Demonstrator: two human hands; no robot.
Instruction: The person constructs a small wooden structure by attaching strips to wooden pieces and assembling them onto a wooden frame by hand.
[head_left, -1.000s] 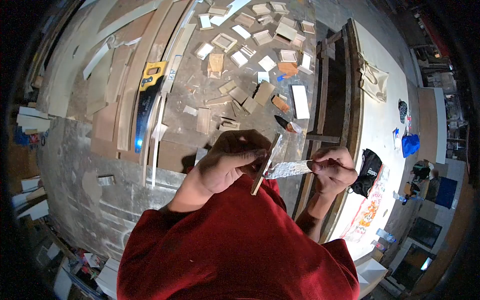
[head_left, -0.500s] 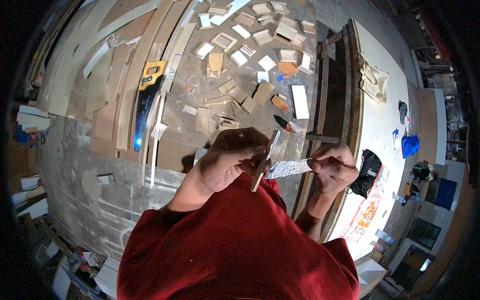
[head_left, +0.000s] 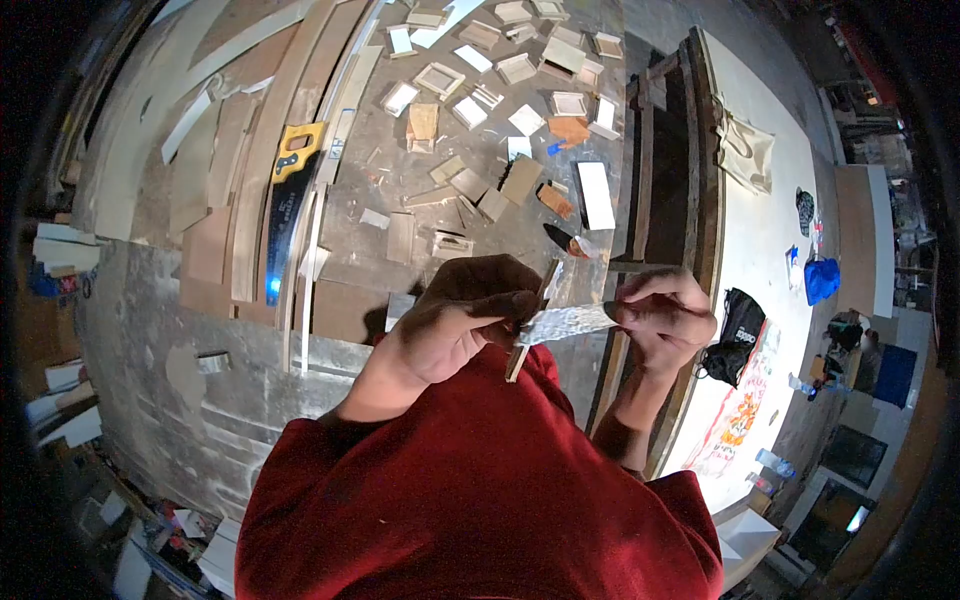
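Observation:
My left hand (head_left: 450, 322) is closed on a thin wooden piece (head_left: 516, 364), seen nearly edge-on above the red shirt. Pinched in my right hand (head_left: 665, 322) is a flat stick (head_left: 572, 322) with a rough, whitish, crusted surface. Its far end lies across the edge of the wooden piece, close to my left fingertips. Whether the stick presses on the wood there I cannot tell. Beyond my hands on the work surface (head_left: 350, 215) lie a dark pointed blade-like thing (head_left: 556, 237) and a white rectangular block (head_left: 596, 196).
Several small wooden frames and box pieces (head_left: 438, 80) are scattered across the surface. A yellow-handled handsaw (head_left: 290, 200) lies on long boards at the left. On the right, a pale table (head_left: 765, 235) bears a cloth bag (head_left: 745, 155) and a black pouch (head_left: 738, 335).
My right hand has shifted slightly left and up. The stick's end now overlaps the wooden piece's edge, where before it stopped at its right side. My left hand keeps its grip.

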